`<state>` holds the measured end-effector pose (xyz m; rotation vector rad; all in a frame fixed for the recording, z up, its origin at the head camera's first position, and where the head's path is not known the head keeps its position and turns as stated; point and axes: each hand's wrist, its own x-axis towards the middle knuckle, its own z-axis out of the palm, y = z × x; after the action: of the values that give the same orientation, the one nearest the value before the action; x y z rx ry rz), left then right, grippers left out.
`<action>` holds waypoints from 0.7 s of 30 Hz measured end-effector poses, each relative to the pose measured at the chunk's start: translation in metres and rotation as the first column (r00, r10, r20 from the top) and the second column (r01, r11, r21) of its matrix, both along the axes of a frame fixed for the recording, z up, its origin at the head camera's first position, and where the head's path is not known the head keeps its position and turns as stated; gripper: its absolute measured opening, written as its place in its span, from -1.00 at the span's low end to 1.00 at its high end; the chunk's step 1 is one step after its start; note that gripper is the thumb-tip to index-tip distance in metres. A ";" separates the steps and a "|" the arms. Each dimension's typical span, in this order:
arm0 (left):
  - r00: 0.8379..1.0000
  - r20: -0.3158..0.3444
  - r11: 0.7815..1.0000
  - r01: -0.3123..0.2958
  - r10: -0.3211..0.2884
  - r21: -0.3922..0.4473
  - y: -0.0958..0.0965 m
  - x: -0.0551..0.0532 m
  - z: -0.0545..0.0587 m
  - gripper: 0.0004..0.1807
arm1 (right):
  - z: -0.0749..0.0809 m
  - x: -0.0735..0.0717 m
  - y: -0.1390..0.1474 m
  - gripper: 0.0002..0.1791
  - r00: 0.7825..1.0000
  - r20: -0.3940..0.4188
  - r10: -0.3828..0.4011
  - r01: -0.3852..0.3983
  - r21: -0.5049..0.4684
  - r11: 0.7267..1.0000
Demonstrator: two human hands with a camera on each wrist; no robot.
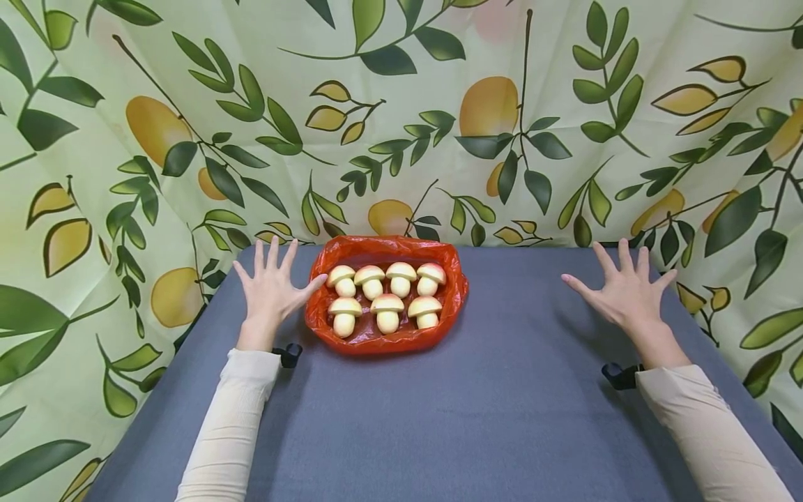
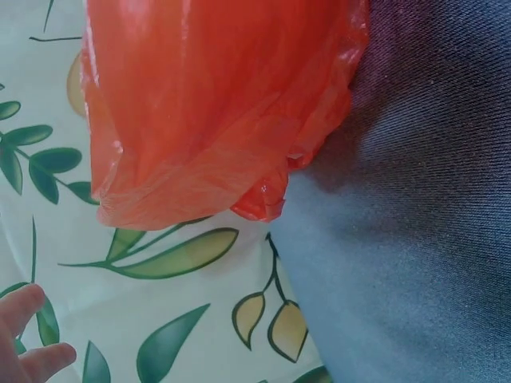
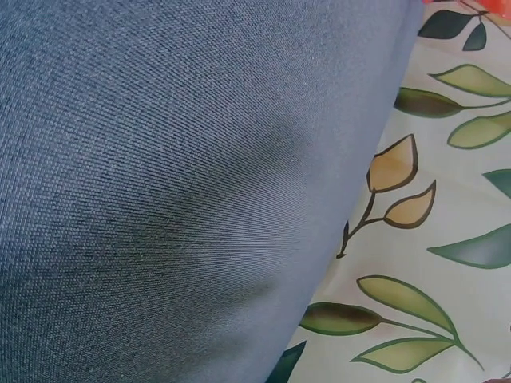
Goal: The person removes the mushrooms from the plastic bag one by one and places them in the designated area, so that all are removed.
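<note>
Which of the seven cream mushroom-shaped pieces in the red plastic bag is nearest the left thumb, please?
The back row's leftmost piece: it sits beside the left thumb, while others are farther right or in the front row.

We have a table [image 1: 502, 418] before us, with a cloth backdrop [image 1: 417, 90] behind it and along its left and right sides. On the table, near the back edge and a little left of the middle, we see a bag [image 1: 383, 346]; in it lie seven mushrooms [image 1: 387, 304] in two rows, four behind and three in front. The left hand [image 1: 268, 289] is just left of the bag; we cannot tell whether they touch. The right hand [image 1: 630, 296] is near the table's right edge, well apart from the bag.
</note>
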<state>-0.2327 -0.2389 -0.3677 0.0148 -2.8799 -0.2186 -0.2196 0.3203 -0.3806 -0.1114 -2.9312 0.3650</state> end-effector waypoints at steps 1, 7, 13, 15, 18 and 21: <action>1.000 -0.002 1.000 0.002 -0.002 0.000 0.000 0.000 0.000 0.03 | 0.000 0.000 0.000 0.06 1.000 -0.001 0.001 -0.001 0.000 1.000; 1.000 -0.010 1.000 -0.001 0.001 -0.005 -0.002 0.002 0.000 0.02 | 0.001 0.000 -0.002 0.06 1.000 -0.002 0.006 -0.006 0.009 1.000; 1.000 -0.016 1.000 0.010 -0.009 0.010 -0.001 0.004 0.001 -0.01 | 0.002 0.003 -0.003 0.05 1.000 -0.016 0.008 -0.008 0.005 1.000; 1.000 -0.025 1.000 0.017 -0.016 0.021 0.000 0.004 0.001 -0.03 | 0.002 0.005 -0.004 0.04 0.999 -0.033 0.011 -0.011 -0.002 1.000; 0.998 -0.052 0.999 0.023 -0.021 0.037 0.001 0.006 0.001 -0.07 | 0.002 0.008 -0.007 -0.02 0.997 -0.069 0.035 -0.037 -0.027 0.999; 0.995 -0.097 0.997 0.039 -0.033 0.062 0.001 0.010 0.000 -0.14 | 0.002 0.010 -0.011 -0.10 0.990 -0.122 0.072 -0.079 -0.060 0.995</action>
<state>-0.2232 -0.2378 -0.3680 -0.0347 -2.7782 -0.3088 -0.2091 0.3089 -0.3788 0.0127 -2.8114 0.4611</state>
